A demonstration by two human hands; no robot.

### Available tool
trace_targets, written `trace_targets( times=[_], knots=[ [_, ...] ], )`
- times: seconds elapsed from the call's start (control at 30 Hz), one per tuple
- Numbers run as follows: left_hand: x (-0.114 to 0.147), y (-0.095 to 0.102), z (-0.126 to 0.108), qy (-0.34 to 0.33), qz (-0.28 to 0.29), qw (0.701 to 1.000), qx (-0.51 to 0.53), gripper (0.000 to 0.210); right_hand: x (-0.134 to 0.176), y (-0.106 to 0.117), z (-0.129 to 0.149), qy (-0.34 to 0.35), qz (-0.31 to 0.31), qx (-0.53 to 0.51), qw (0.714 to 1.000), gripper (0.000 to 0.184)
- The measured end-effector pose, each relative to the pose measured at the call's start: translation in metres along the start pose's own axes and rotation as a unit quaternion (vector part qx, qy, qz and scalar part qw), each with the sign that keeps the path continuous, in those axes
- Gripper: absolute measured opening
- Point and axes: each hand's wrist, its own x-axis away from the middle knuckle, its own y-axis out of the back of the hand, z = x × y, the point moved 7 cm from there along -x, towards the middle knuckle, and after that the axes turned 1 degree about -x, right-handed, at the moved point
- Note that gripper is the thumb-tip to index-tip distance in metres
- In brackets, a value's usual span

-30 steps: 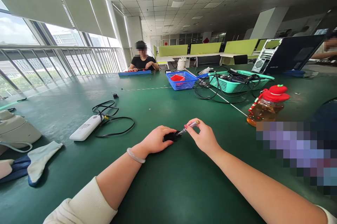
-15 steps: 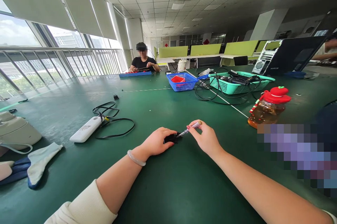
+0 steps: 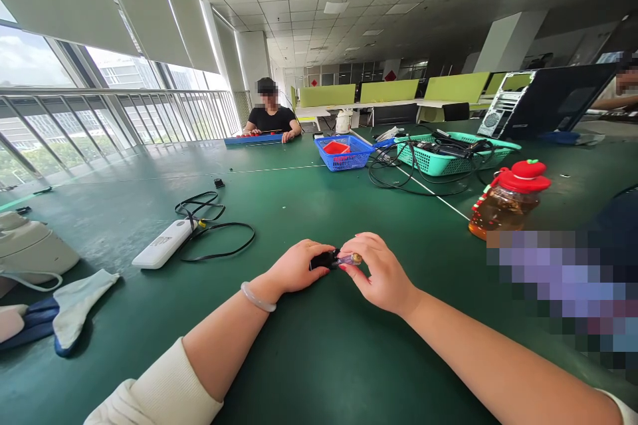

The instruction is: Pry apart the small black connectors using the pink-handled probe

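Near the middle of the green table [image 3: 319,352], my left hand [image 3: 298,267] is closed around a small black object [image 3: 323,259], gripping it between thumb and fingers; its exact kind is hard to make out. My right hand [image 3: 381,272] pinches a screwdriver [image 3: 350,259] with a clear purplish handle. The handle's end points toward me and to the right. The screwdriver's tip meets or sits right beside the black object, partly hidden by my right fingers.
To the left lie a white power bank [image 3: 164,243] with a black cable [image 3: 219,255] and a blue-white glove [image 3: 82,308]. Farther off stand a blue basket [image 3: 349,162] and a green basket [image 3: 433,164] of cables. A red-lidded bottle [image 3: 511,202] is at right. Another person [image 3: 270,119] sits across.
My right hand has moved left, closer to my left hand, and the screwdriver has swung lower, its handle turned more toward me. My left hand stays put. The person opposite has lowered a hand.
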Motion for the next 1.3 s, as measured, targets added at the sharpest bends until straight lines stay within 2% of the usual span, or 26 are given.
trace_targets(
  times=[0.27, 0.4, 0.5, 0.57, 0.63, 0.7, 0.8, 0.9, 0.97, 1.1, 1.3],
  knots=[
    [0.001, 0.002, -0.002, -0.004, 0.001, 1.0, 0.004, 0.044, 0.001, -0.001, -0.007, -0.042, -0.001, -0.009, 0.999, 0.039],
    [0.001, 0.002, -0.003, -0.006, 0.0, 1.0, 0.002, 0.045, 0.002, -0.002, -0.018, -0.091, 0.015, -0.022, 0.995, 0.034],
    [0.001, 0.002, -0.003, -0.001, 0.004, 1.0, -0.005, 0.045, 0.006, -0.003, -0.032, -0.156, 0.02, -0.041, 0.987, 0.028],
    [0.001, 0.002, -0.002, 0.007, 0.008, 1.0, -0.009, 0.045, 0.009, -0.001, -0.041, -0.196, 0.013, -0.049, 0.979, 0.025],
    [0.001, 0.001, -0.001, 0.011, 0.01, 1.0, -0.013, 0.046, 0.01, 0.002, -0.042, -0.207, -0.006, -0.048, 0.977, 0.022],
    [0.001, 0.002, -0.001, 0.01, 0.008, 1.0, -0.014, 0.046, 0.009, 0.008, -0.036, -0.186, -0.033, -0.046, 0.981, 0.022],
    [0.001, 0.002, -0.003, 0.002, 0.003, 1.0, -0.013, 0.046, 0.003, 0.013, -0.016, -0.104, -0.052, -0.029, 0.993, 0.022],
    [0.002, 0.003, -0.007, -0.01, 0.002, 1.0, -0.012, 0.044, -0.002, 0.009, 0.002, -0.011, -0.029, 0.003, 1.0, 0.023],
    [0.002, 0.002, -0.008, -0.014, 0.003, 1.0, -0.013, 0.043, -0.003, 0.004, 0.006, 0.014, -0.009, 0.012, 1.0, 0.024],
    [0.002, 0.001, -0.007, -0.016, 0.001, 1.0, -0.015, 0.042, -0.002, -0.004, 0.003, 0.002, 0.013, 0.016, 1.0, 0.024],
    [0.002, 0.001, -0.005, -0.018, 0.0, 1.0, -0.015, 0.045, -0.001, -0.004, -0.006, -0.049, 0.004, 0.027, 0.998, 0.018]
  ],
)
